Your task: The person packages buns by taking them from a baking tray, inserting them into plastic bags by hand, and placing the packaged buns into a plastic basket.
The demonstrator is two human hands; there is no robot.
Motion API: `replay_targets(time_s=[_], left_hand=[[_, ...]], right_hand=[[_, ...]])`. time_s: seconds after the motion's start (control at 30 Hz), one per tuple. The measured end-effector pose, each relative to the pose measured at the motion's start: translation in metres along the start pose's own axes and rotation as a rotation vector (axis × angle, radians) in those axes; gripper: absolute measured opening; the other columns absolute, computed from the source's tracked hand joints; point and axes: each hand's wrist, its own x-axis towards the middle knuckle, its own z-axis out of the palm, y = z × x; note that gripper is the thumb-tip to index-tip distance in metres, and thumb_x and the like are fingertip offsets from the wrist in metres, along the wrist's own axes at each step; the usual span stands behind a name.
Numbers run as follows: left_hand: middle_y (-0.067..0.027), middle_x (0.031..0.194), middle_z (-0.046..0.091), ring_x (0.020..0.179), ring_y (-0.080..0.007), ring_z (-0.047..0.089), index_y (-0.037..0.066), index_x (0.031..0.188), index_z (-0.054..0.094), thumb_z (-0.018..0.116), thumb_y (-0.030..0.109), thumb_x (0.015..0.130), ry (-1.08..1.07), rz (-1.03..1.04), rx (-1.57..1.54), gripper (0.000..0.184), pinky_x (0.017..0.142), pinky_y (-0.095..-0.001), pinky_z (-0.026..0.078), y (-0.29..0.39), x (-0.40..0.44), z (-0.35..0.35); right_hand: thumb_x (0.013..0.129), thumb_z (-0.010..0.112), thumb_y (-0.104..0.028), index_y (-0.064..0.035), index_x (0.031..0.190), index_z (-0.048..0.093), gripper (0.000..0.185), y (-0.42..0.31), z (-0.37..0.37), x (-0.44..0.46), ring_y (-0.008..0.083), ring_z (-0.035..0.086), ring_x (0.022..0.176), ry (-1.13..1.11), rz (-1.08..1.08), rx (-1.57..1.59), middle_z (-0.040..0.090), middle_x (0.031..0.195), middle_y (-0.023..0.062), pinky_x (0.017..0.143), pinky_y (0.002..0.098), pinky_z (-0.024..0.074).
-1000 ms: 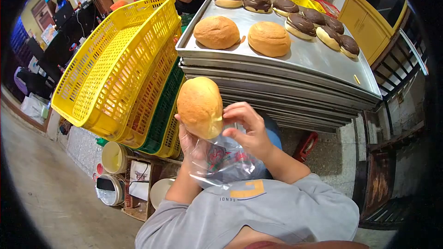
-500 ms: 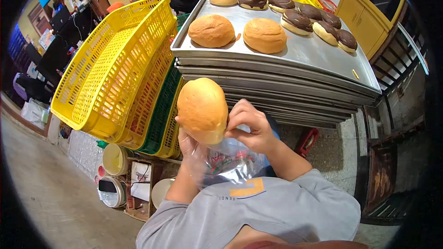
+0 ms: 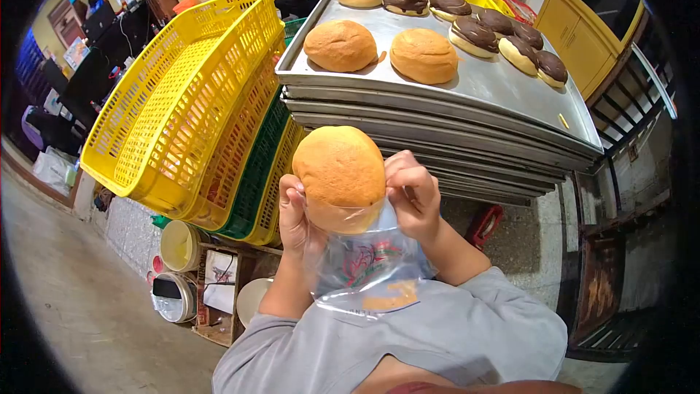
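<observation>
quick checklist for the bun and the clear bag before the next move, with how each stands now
1. Left hand at the bun: ok, against its left side.
2. Right hand in place: ok, at the bun's right side.
3. Clear bag over the bun's lower edge: ok, film crosses it.
4. Bun fully inside: not ok, its upper part is bare.
5. Bag free of tears: cannot tell.

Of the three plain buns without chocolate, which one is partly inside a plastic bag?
The bun between the left hand and right hand: its lower end sits in the clear bag. The other two plain buns lie unbagged on the top tray.
</observation>
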Motion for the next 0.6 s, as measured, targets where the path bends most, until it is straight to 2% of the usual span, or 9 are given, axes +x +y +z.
replay_targets(time_s=[0.03,0.13,0.17,0.2,0.27,0.43,0.5,0.53,0.6], left_hand=[[-0.0047,0.113,0.048,0.115,-0.027,0.044,0.014,0.089,0.041,0.049,0.035,0.089,0.002,0.003,-0.001,0.022,0.094,-0.0502,0.041,0.0,0.0,-0.002],[-0.0058,0.114,0.048,0.115,-0.0276,0.045,0.014,0.092,0.041,0.047,0.034,0.09,-0.047,-0.002,-0.017,0.02,0.093,-0.0494,0.043,0.001,0.003,-0.002],[-0.0093,0.113,0.051,0.111,-0.0276,0.049,0.011,0.088,0.044,0.052,0.03,0.087,-0.031,0.021,-0.079,0.021,0.091,-0.048,0.045,0.0,0.004,0.003],[-0.0127,0.112,0.054,0.108,-0.0276,0.052,0.008,0.084,0.047,0.058,0.026,0.084,-0.015,0.044,-0.14,0.021,0.089,-0.0466,0.047,0.0,0.004,0.006],[-0.0132,0.115,0.052,0.11,-0.0275,0.051,0.008,0.083,0.046,0.057,0.026,0.085,-0.028,0.023,-0.164,0.021,0.091,-0.047,0.046,0.0,0.005,0.008],[-0.0135,0.118,0.049,0.114,-0.0277,0.047,0.008,0.082,0.045,0.054,0.028,0.086,-0.006,0.015,-0.129,0.023,0.093,-0.0479,0.043,-0.004,0.003,0.015],[-0.0125,0.111,0.051,0.111,-0.0302,0.049,0.012,0.087,0.037,0.038,0.036,0.092,-0.061,0.027,-0.069,0.025,0.089,-0.0484,0.046,-0.012,0.004,0.005],[-0.0125,0.111,0.051,0.111,-0.0302,0.049,0.012,0.087,0.037,0.038,0.036,0.092,-0.06,0.027,-0.069,0.025,0.089,-0.0484,0.046,-0.013,0.004,0.003],[-0.0114,0.11,0.051,0.108,-0.0291,0.051,0.012,0.087,0.037,0.039,0.038,0.092,-0.001,0.069,-0.092,0.026,0.088,-0.0477,0.047,-0.015,0.004,0.005]], right_hand=[[0.072,0.062,0.002,-0.0046,0.082,0.052,0.016,-0.002,-0.003,0.003,0.0247,0.053,0.07,-0.003,0.0,0.002,0.056,0.073,0.0081,0.067,0.0334,0.0421],[0.07,0.064,-0.006,-0.0089,0.08,0.058,0.012,-0.006,-0.01,0.008,0.0227,0.051,0.07,-0.108,-0.223,-0.328,0.057,0.076,0.0057,0.069,0.0352,0.0394],[0.07,0.064,-0.006,-0.0089,0.08,0.058,0.012,-0.006,-0.011,0.007,0.0227,0.051,0.07,-0.11,-0.223,-0.326,0.057,0.076,0.0057,0.069,0.0352,0.0394],[0.067,0.063,-0.005,-0.01,0.08,0.058,0.015,-0.006,-0.011,0.007,0.0229,0.051,0.071,-0.047,-0.313,-0.435,0.057,0.078,0.005,0.069,0.0356,0.0395],[0.063,0.062,-0.006,-0.0119,0.078,0.056,0.018,-0.005,-0.006,0.002,0.0233,0.053,0.07,0.127,-0.423,-0.597,0.058,0.083,0.0037,0.067,0.0357,0.0401],[0.064,0.06,-0.001,-0.0081,0.077,0.051,0.018,-0.007,-0.003,0.002,0.0227,0.055,0.069,0.046,-0.438,-0.451,0.057,0.079,0.0057,0.061,0.0325,0.0411],[0.067,0.056,0.007,-0.0065,0.08,0.05,0.019,-0.007,0.0,-0.002,0.0225,0.053,0.066,0.107,-0.087,-0.157,0.055,0.074,0.0067,0.061,0.0329,0.0415],[0.07,0.05,0.012,-0.0054,0.082,0.049,0.021,-0.007,-0.001,-0.009,0.0219,0.051,0.074,0.099,0.1,0.08,0.051,0.081,0.0088,0.068,0.0315,0.0412],[0.07,0.049,0.013,-0.0052,0.083,0.049,0.022,-0.001,0.002,-0.012,0.0211,0.049,0.08,0.144,0.152,0.009,0.048,0.086,0.0094,0.073,0.0298,0.0396]])
